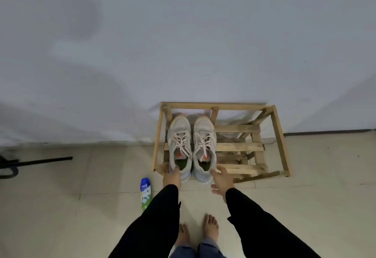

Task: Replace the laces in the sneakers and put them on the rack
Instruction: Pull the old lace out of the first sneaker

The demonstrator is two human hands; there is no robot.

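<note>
On the wooden rack (240,147): pair laced and shelved

At the rack's left end, left sneaker (180,133) and right sneaker (204,133) sit side by side, toes to the wall, pale laces (181,142) threaded. Left hand (172,178) on left sneaker's heel; grip cannot be told. Right hand (221,180) released, fingers spread, fingertips at right sneaker's heel. Nycil bottle (146,192) lies on floor tiles, left.

Open floor (295,207) in front, rack half filled
Two sneakers (180,135) fill the left half of the wooden rack (280,139). Its right slats lie bare under the open top frame. The wall (183,54) closes the back, and a bottle (146,192) lies front-left.
</note>
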